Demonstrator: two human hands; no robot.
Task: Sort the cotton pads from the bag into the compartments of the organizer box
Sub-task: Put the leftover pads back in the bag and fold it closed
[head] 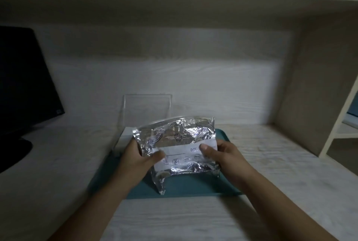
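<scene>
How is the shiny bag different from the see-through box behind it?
The shiny bag is crinkled silver foil with a white label; the see-through box is smooth, clear and stiff. The bag is held up by the left hand and right hand; the box stands by itself, lid raised. Both are over the teal tray.

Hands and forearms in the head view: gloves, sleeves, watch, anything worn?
Nothing worn that shows. The left hand and right hand are bare, no gloves. Both forearms are uncovered down to the bottom edge of the frame, so no sleeve is visible. No watch, bracelet or ring can be made out, though the picture is dim and slightly blurred.
</scene>
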